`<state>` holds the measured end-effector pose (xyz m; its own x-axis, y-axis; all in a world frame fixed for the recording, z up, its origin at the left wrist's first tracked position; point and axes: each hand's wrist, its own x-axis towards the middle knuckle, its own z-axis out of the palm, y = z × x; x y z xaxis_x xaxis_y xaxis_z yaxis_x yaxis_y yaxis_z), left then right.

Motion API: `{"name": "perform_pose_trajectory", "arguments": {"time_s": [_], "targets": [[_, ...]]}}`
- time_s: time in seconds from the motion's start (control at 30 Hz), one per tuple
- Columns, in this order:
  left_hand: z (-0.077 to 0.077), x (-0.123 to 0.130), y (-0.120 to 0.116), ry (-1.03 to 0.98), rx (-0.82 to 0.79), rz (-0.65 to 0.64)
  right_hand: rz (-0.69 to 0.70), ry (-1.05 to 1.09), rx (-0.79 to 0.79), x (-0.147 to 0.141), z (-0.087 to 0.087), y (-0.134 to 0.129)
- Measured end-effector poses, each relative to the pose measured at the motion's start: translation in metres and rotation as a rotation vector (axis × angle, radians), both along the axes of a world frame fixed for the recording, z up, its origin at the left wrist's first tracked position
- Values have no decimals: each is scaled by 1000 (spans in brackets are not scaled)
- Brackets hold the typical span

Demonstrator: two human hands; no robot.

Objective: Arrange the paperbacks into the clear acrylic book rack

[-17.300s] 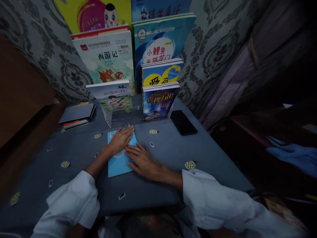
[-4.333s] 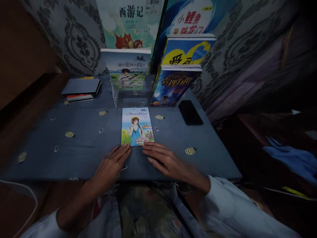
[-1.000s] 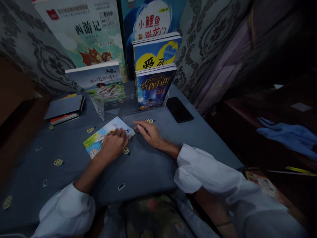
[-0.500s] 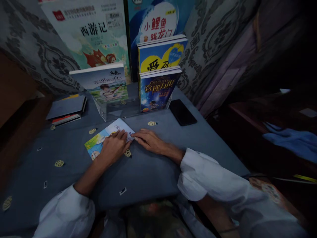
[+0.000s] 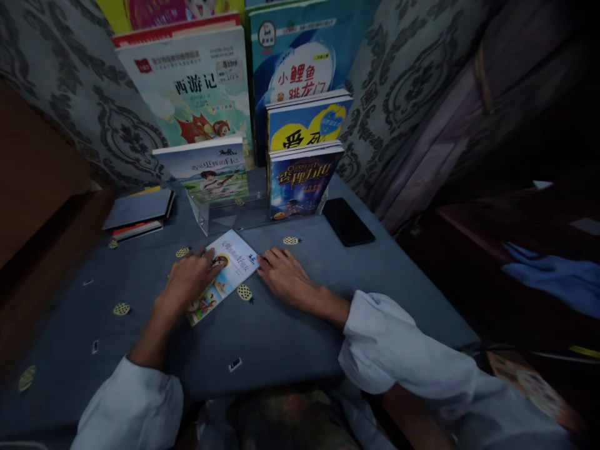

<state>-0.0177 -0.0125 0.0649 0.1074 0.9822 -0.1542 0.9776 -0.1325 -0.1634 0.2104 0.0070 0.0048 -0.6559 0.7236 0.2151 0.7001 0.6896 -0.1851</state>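
A thin picture book lies flat and slanted on the table, its pale cover printed with a title and a colourful scene. My left hand rests across its left side, fingers stretched over the cover and hiding part of the picture. At the book's right corner is my right hand, its fingers loosely bent and laid down, the tips touching or almost touching the edge. Neither hand lifts the book.
Upright books stand behind, among them a blue one and a landscape-covered one in a clear stand. A black phone lies right. Stacked notebooks sit left on the grey tablecloth.
My left hand has slid left over the cover, uncovering the title and more of the picture. The right hand's fingers have spread slightly at the corner. The view has tilted up a little.
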Motion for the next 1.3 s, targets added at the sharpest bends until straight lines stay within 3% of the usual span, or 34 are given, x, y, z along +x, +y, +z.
{"name": "perform_pose_trajectory", "arguments": {"time_s": [0.2,0.4,0.67,0.9,1.3], "targets": [[7,16,-9,67,26,21,-52,-55,-1,-3,0,5],[1,4,-6,7,-1,79,-137,19,-2,-1,-1,-4],[4,4,-19,88,14,103,-20,9,-42,-8,4,-21],[-1,6,-29,113,-2,205,69,33,-38,-20,0,8],[-13,-3,6,42,47,228,51,17,-62,-43,-1,55]]}}
